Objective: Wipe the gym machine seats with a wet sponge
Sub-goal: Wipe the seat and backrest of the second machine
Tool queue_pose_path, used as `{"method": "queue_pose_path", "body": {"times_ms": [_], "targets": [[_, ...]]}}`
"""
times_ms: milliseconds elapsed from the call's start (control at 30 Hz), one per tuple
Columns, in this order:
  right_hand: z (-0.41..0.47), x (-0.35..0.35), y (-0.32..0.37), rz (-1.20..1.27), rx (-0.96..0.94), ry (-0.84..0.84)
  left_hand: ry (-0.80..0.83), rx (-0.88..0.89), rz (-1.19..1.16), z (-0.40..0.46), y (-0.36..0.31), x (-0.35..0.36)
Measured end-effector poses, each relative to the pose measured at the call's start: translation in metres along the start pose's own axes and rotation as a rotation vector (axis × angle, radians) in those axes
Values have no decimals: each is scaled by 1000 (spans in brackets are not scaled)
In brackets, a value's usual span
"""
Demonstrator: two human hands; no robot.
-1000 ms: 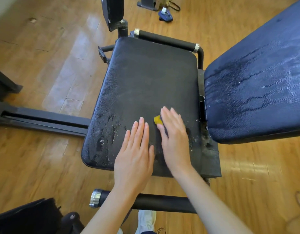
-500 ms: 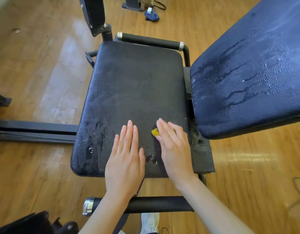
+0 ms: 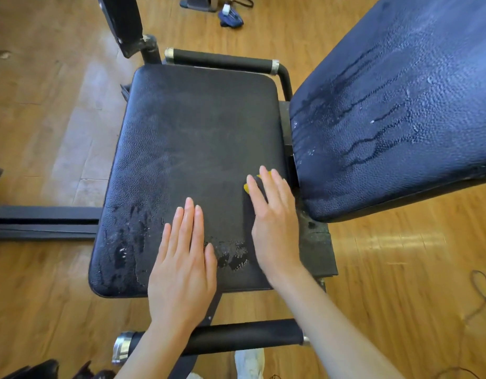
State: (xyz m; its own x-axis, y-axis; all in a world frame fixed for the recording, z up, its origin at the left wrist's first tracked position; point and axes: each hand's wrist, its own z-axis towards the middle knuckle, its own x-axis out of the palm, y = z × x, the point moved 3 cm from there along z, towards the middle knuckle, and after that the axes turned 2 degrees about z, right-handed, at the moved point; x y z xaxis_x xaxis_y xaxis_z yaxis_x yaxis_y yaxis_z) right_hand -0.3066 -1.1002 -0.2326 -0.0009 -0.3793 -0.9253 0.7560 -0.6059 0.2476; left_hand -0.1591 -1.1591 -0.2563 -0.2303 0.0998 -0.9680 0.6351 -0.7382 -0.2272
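The right hand point(image 3: 273, 214), slightly motion-blurred, hides nearly all of the sponge point(image 3: 247, 189) near the seat's point(image 3: 195, 138) right edge, while the wet backrest point(image 3: 400, 105) runs off the frame's top and right.

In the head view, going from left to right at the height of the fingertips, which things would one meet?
Wooden floor → black seat pad → left hand resting flat on the seat → right hand pressing the yellow sponge → wet blue backrest pad.
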Motion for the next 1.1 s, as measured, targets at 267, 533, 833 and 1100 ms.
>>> {"method": "queue_pose_path", "body": {"times_ms": [267,533,833,1100], "targets": [[21,-3,-5,-50,77,76,15,-9,8,-1,1,0],[-30,-20,-2,3,207,156,33,-5,5,-2,1,2],[-46,-27,4,-19,238,137,22,-2,3,-2,2,1],[22,0,0,25,252,151,27,-6,21,-1,1,2]]}}
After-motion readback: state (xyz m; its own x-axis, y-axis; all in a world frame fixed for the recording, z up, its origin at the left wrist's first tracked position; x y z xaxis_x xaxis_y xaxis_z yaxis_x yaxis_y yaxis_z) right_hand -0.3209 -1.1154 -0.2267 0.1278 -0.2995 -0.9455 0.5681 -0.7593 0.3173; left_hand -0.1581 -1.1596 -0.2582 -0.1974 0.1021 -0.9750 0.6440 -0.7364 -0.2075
